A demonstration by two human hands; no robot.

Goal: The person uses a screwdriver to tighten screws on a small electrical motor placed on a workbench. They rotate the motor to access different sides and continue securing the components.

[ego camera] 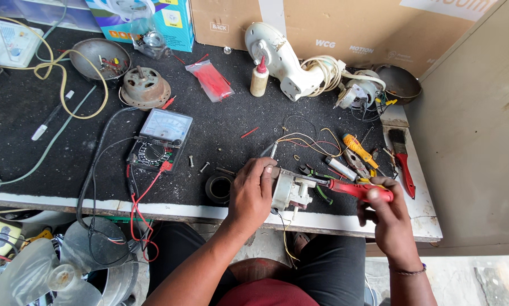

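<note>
Hands meet low and right of centre in the frame, at the bench's front edge. The left hand [251, 191] is clamped round a small grey gearbox [288, 191], which looks rigid and fairly light, with thin wires [308, 143] trailing off that seem easy to snap; the solid casing is the safer place to grip. The right hand [386, 211] is closed on a red-handled screwdriver [353, 188], its tip at the gearbox. A multimeter [159, 140] lies well apart, left of centre.
</note>
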